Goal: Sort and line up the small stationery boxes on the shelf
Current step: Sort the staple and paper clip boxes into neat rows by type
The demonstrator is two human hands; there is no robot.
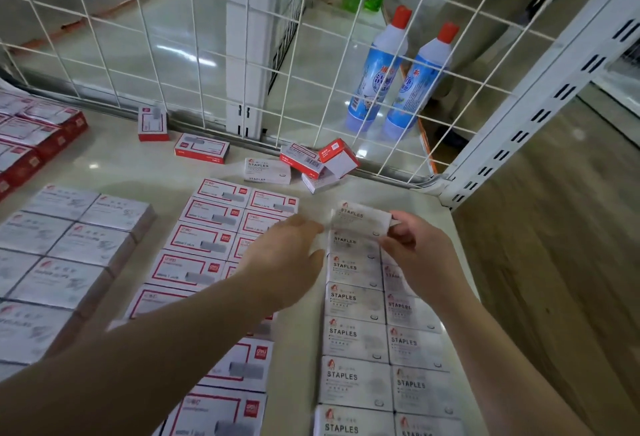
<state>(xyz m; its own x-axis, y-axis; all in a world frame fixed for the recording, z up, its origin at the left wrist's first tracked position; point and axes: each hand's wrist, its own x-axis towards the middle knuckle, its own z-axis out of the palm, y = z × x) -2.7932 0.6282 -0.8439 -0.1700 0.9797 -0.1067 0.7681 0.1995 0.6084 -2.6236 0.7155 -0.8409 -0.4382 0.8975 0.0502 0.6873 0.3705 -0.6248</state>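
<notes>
A white STAPLES box (360, 219) is at the far end of the left of two white STAPLES columns (356, 335). My right hand (412, 245) pinches its right end with curled fingers. My left hand (284, 255) reaches towards its left end with straight fingers, just short of it or barely touching. To the left lie two columns of red-framed boxes (211, 238), partly hidden by my left arm. Several loose boxes (311, 162) lie jumbled by the wire back, with a white STAPLES box (266, 170) beside them.
Grey-white paper-clip boxes (65, 245) fill the left of the shelf (145, 169), with red-sided boxes (38, 137) at far left. A white wire grid (221, 54) closes the back; two blue cleaner bottles (398, 79) stand behind it. A slotted upright (540, 106) bounds the right.
</notes>
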